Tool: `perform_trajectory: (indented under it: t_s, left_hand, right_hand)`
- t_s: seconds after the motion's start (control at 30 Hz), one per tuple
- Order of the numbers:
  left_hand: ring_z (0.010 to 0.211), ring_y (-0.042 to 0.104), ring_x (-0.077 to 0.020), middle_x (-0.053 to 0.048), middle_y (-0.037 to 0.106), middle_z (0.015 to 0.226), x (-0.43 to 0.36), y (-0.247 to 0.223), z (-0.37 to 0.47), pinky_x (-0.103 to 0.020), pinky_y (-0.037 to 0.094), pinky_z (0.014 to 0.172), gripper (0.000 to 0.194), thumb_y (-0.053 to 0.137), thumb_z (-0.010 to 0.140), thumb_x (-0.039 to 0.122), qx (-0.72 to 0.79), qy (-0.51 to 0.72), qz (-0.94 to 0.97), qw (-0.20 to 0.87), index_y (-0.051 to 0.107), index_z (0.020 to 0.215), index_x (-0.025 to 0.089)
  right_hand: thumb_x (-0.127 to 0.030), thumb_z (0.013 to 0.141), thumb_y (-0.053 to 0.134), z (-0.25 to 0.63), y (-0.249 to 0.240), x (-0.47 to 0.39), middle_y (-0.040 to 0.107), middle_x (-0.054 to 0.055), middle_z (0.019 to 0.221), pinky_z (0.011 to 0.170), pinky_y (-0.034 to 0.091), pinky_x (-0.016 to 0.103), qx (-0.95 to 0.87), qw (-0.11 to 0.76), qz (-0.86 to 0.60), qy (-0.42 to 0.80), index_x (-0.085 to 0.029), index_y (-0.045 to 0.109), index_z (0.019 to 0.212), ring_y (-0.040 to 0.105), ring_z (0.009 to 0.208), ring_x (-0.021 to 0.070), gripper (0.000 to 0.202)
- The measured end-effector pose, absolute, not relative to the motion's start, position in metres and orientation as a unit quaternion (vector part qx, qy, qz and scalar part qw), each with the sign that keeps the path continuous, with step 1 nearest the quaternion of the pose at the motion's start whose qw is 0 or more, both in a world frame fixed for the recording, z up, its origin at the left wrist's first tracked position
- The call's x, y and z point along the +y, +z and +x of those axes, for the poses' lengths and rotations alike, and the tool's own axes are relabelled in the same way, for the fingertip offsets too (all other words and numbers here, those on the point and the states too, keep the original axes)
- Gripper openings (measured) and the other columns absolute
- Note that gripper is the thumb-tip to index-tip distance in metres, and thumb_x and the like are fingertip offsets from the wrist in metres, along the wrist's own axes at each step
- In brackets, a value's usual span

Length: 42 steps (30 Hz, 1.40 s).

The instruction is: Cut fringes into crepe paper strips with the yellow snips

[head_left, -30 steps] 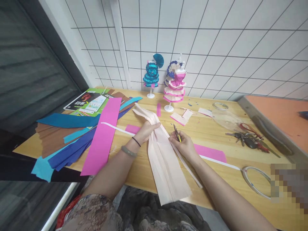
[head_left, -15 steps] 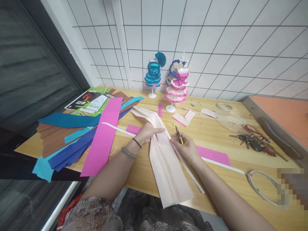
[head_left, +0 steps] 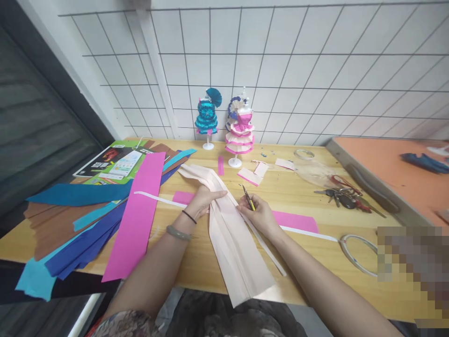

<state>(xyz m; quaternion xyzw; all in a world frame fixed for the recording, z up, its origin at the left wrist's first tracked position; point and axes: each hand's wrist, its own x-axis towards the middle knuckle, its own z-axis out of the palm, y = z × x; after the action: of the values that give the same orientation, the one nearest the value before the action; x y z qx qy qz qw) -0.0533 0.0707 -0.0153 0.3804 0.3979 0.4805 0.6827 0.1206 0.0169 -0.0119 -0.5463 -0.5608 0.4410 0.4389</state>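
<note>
Left of the hands (head_left: 202,200), coloured paper strips (head_left: 138,224) are spread on the wooden tabletop (head_left: 192,264); beyond the hands, dressed miniature mannequins (head_left: 239,135) are stood; to the hands' right, keys (head_left: 347,200) are laid.

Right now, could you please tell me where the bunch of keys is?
The keys lie on the table's right side, beside the orange surface's raised edge.

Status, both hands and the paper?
Left hand: gripping cream paper. Right hand: scissors held, fingers at the paper's edge. Pink strip beside left forearm; keys farther off, right.
</note>
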Motion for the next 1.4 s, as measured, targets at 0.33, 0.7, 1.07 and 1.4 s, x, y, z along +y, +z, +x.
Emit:
perform_trajectory:
  t_s: [0.33, 0.7, 1.07, 1.4]
  left_hand:
    - [0.066, 0.061, -0.0166, -0.003, 0.066, 0.073, 0.072, -0.015, -0.054, -0.035, 0.050, 0.072, 0.040, 0.081, 0.047, 0.021, 0.415, 0.497, 0.376, 0.663, 0.062, 0.080, 0.011]
    - [0.078, 0.062, -0.0205, -0.007, 0.067, 0.085, 0.078, -0.016, -0.054, -0.038, 0.047, 0.079, 0.046, 0.080, 0.046, 0.020, 0.421, 0.552, 0.357, 0.624, 0.062, 0.088, 0.011]
    - [0.079, 0.061, -0.0205, -0.007, 0.067, 0.086, 0.075, -0.011, -0.055, -0.037, 0.047, 0.077, 0.044, 0.079, 0.049, 0.021, 0.433, 0.558, 0.346, 0.617, 0.062, 0.088, 0.012]
    - [0.078, 0.061, -0.0200, -0.006, 0.067, 0.086, 0.070, -0.004, -0.052, -0.036, 0.047, 0.076, 0.041, 0.079, 0.051, 0.022, 0.434, 0.545, 0.349, 0.626, 0.062, 0.087, 0.012]
  right_hand:
    - [-0.033, 0.066, 0.061, 0.127, -0.014, 0.026, 0.056, 0.000, 0.072, 0.066, 0.041, 0.028, -0.580, 0.440, -0.537, 0.426, -0.018, 0.053, 0.077, 0.053, 0.068, 0.0144, 0.020]
    - [-0.056, 0.084, 0.033, 0.129, 0.037, 0.022, 0.046, -0.004, 0.055, 0.039, 0.021, 0.022, -0.604, 0.294, -0.484, 0.560, -0.018, 0.052, 0.085, 0.030, 0.039, 0.0069, 0.043]
    - [-0.055, 0.082, 0.038, 0.130, 0.013, 0.016, 0.041, -0.008, 0.055, 0.036, 0.015, 0.019, -0.527, 0.254, -0.501, 0.638, -0.022, 0.038, 0.085, 0.021, 0.037, 0.0049, 0.033]
    - [-0.056, 0.079, 0.043, 0.130, 0.007, 0.018, 0.043, -0.009, 0.052, 0.035, 0.010, 0.019, -0.468, 0.262, -0.498, 0.682, -0.024, 0.032, 0.081, 0.018, 0.033, 0.0039, 0.034]
